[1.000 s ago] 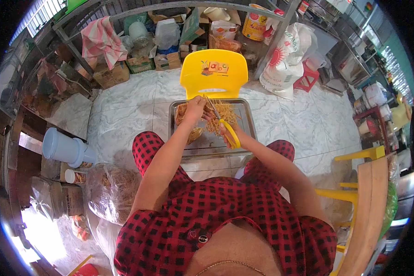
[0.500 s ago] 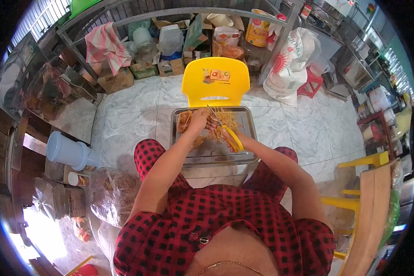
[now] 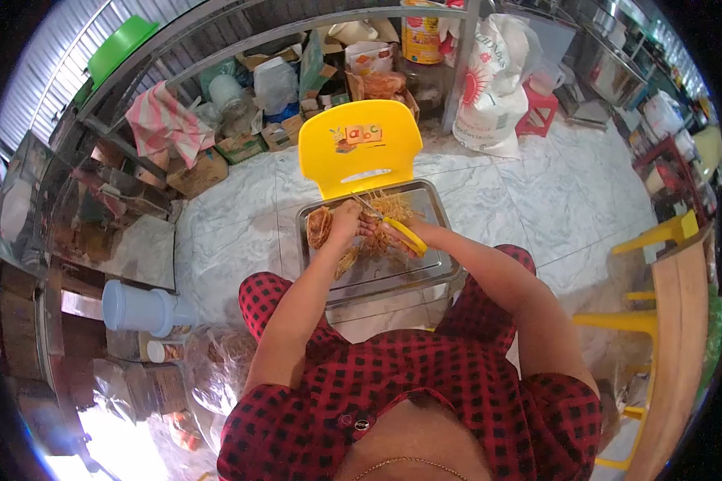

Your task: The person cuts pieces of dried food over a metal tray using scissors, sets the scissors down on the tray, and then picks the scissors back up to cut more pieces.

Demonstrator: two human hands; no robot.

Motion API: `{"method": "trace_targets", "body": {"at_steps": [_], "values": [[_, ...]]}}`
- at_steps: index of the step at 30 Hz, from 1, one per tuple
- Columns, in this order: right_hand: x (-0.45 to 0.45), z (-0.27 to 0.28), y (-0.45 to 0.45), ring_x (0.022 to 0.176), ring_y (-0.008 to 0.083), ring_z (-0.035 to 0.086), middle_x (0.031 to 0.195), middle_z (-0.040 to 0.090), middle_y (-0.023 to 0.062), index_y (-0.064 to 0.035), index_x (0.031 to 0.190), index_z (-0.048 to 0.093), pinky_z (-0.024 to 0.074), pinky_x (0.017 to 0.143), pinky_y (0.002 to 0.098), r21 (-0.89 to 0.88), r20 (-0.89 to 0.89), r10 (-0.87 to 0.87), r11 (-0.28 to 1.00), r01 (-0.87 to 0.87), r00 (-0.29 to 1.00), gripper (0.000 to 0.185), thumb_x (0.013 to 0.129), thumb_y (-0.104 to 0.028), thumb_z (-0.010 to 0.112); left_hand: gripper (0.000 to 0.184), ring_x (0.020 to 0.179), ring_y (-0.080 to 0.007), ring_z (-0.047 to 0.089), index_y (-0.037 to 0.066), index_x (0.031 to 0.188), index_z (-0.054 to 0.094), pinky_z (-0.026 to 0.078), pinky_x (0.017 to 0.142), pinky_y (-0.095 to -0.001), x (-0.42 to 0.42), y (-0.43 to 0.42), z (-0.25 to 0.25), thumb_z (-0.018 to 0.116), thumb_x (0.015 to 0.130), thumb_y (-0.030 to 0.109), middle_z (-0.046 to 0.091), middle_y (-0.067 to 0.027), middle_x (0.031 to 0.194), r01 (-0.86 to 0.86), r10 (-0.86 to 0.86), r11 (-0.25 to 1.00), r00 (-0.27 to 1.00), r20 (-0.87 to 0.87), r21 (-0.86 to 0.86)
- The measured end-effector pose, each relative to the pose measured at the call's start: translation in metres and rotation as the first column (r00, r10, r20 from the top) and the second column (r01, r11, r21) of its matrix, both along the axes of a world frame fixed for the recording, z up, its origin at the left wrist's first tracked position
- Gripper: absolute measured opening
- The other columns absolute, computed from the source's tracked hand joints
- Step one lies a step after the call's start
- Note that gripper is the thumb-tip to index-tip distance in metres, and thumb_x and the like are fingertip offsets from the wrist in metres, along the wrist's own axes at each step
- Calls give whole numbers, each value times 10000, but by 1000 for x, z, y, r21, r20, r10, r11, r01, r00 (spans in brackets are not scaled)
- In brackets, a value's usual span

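Observation:
A metal tray (image 3: 361, 293) lies in front of me, at a yellow chair (image 3: 359, 148). My right hand (image 3: 411, 238) is closed around yellow-handled scissors (image 3: 407, 236), whose blades point up and left toward my left hand (image 3: 347, 221). My left hand is closed over the tray; what its fingers hold is too small to make out. Thin light-brown shreds (image 3: 395, 204) lie behind and beneath the hands. Flat reddish-brown pieces (image 3: 319, 228) are stacked at the tray's left side, and a paler piece (image 3: 346, 261) lies near my left wrist.
Boxes and bags crowd the shelf at the back, near a large white sack (image 3: 491, 88) and a red stool (image 3: 537, 114). Blue-grey buckets (image 3: 140, 309) and a clear plastic bag (image 3: 217, 361) stand at my left. A wooden bench (image 3: 678, 345) and yellow stools are at right.
The whole view has tilted and shifted with my head. Both hands stay over the tray, with the scissors still in the right one; the blades show less plainly now.

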State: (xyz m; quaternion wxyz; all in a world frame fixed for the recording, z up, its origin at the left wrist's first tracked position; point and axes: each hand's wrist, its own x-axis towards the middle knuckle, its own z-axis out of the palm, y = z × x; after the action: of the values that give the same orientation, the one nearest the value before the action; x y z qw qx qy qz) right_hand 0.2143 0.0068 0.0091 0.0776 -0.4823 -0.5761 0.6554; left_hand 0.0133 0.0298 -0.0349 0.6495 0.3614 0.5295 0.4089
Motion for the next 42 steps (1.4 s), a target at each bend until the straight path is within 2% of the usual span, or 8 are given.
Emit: {"method": "trace_targets", "body": {"at_steps": [5, 13, 15, 19, 24, 28, 33, 42], "values": [[8, -30, 5, 393, 134, 478, 519, 458, 32, -48, 736, 514, 401, 349, 266, 64, 2, -3, 998, 3, 1000, 544, 781, -589, 539, 204, 580, -236, 599, 8, 978, 419, 522, 491, -320, 1, -7, 11, 331, 942, 188, 529, -143, 726, 47, -47, 999, 999, 8, 4], [7, 4, -26, 364, 106, 464, 493, 439, 13, -47, 636, 508, 374, 317, 240, 43, -36, -113, 993, 114, 993, 476, 812, -483, 580, 188, 582, -234, 593, 29, 1013, 417, 516, 490, -315, 9, -16, 7, 348, 939, 188, 530, -150, 732, 45, -45, 999, 999, 21, -2], [7, 21, -37, 369, 109, 472, 487, 431, 5, -47, 658, 517, 388, 327, 245, 157, -65, -113, 980, 122, 991, 465, 808, -481, 588, 185, 578, -233, 591, 37, 1021, 411, 515, 490, -315, 12, -21, 5, 348, 941, 191, 533, -153, 729, 35, -35, 999, 998, 52, 0], [9, 1, -38, 376, 110, 477, 502, 444, 10, -44, 731, 528, 399, 339, 246, 151, -18, -111, 982, 113, 994, 480, 814, -516, 560, 173, 565, -230, 583, 57, 1030, 393, 514, 496, -315, 12, -26, 2, 342, 950, 201, 539, -160, 731, 60, -62, 998, 988, 143, 16], [11, 2, -39, 465, 129, 510, 576, 479, 38, -49, 945, 475, 420, 399, 265, -41, -126, -44, 998, 39, 991, 599, 807, -631, 453, 176, 552, -240, 592, 37, 1000, 392, 512, 471, -320, 6, -24, 14, 347, 949, 199, 539, -165, 724, -144, 137, 986, 987, 83, 80], [9, 1, -35, 493, 127, 522, 643, 488, 39, -59, 904, 442, 445, 451, 254, -65, -116, 32, 997, -39, 993, 566, 845, -618, 378, 191, 540, -255, 602, 6, 963, 400, 511, 446, -327, 0, -15, 17, 370, 941, 194, 539, -163, 706, -254, 242, 953, 966, 88, 166], [10, 1, -36, 484, 140, 523, 602, 483, 48, -69, 865, 472, 430, 428, 264, -19, -158, 13, 1000, -16, 987, 607, 795, -670, 422, 185, 564, -255, 596, 18, 991, 405, 508, 466, -329, -8, -7, 8, 387, 938, 194, 536, -162, 736, -244, 226, 953, 967, 117, 178], [12, 5, -34, 503, 124, 518, 667, 489, 46, -66, 933, 452, 433, 469, 253, -5, -83, 51, 999, -52, 995, 582, 834, -636, 383, 173, 564, -248, 585, 34, 974, 418, 505, 475, -334, -3, -6, 16, 394, 936, 201, 535, -144, 719, -223, 203, 957, 972, 120, 187]]}}
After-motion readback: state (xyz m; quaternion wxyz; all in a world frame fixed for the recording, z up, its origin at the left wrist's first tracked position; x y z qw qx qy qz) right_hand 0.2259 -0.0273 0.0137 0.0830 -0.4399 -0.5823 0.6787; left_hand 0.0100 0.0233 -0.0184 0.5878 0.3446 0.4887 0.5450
